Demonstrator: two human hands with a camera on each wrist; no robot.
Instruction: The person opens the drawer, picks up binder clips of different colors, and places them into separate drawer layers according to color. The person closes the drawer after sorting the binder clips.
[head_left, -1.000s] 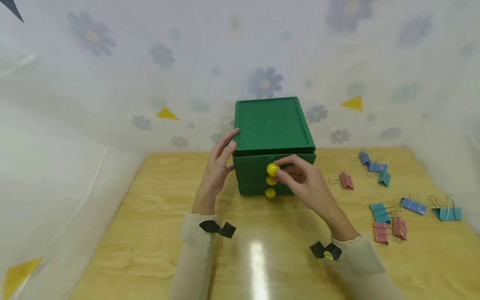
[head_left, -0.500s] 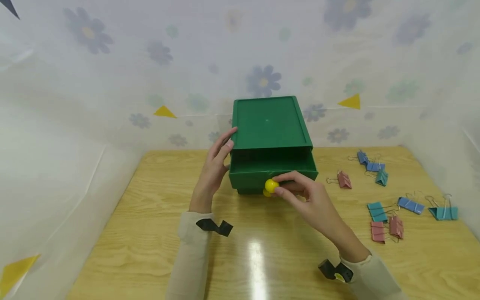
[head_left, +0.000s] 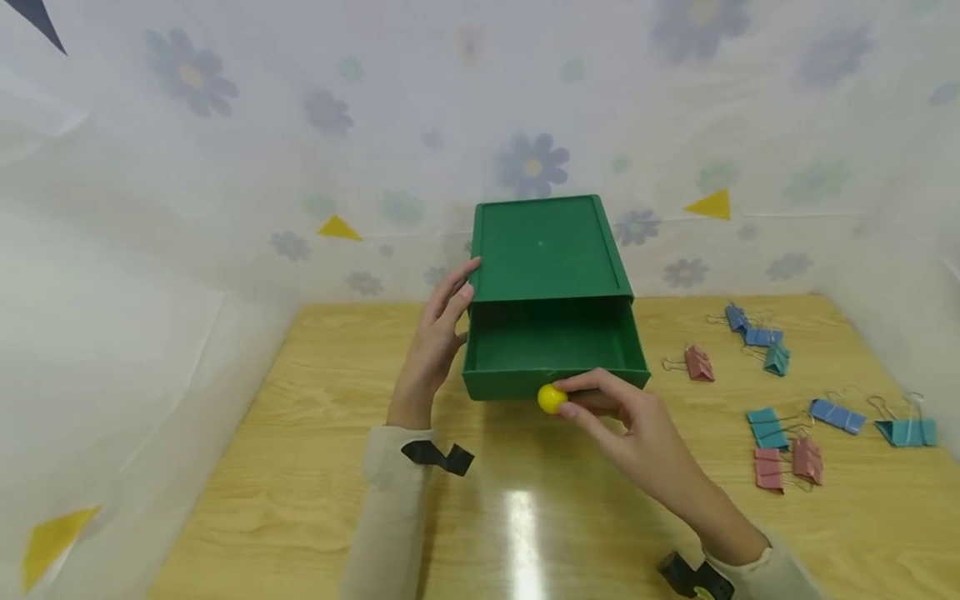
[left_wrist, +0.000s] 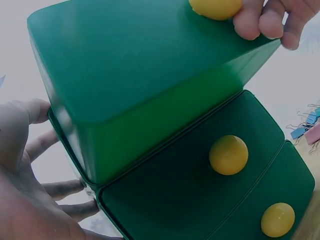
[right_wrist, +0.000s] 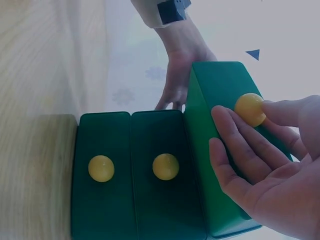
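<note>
A green drawer box [head_left: 540, 250] stands on the table with its top drawer [head_left: 495, 385] pulled well out; the inside that shows is bare. My right hand [head_left: 637, 425] pinches the round yellow knob [head_left: 552, 398] of that drawer between thumb and fingertips. Against the box's left side rests my left hand [head_left: 435, 350], fingers fairly straight and spread, as the left wrist view also shows. Below the top drawer, the right wrist view shows the middle drawer [right_wrist: 157, 210] and bottom drawer [right_wrist: 102, 215], both pushed in, each with its own yellow knob.
Several binder clips lie to the right on the wooden table [head_left: 315, 500]: a red clip [head_left: 699, 363] nearest the box, a blue clip [head_left: 837, 416], a teal clip [head_left: 907, 431] and others. A flower-patterned white curtain [head_left: 420, 125] hangs behind and at the sides.
The top drawer has slid out toward me from almost shut, my right hand moving down and back with its knob. My left hand has stayed at the box's side.
</note>
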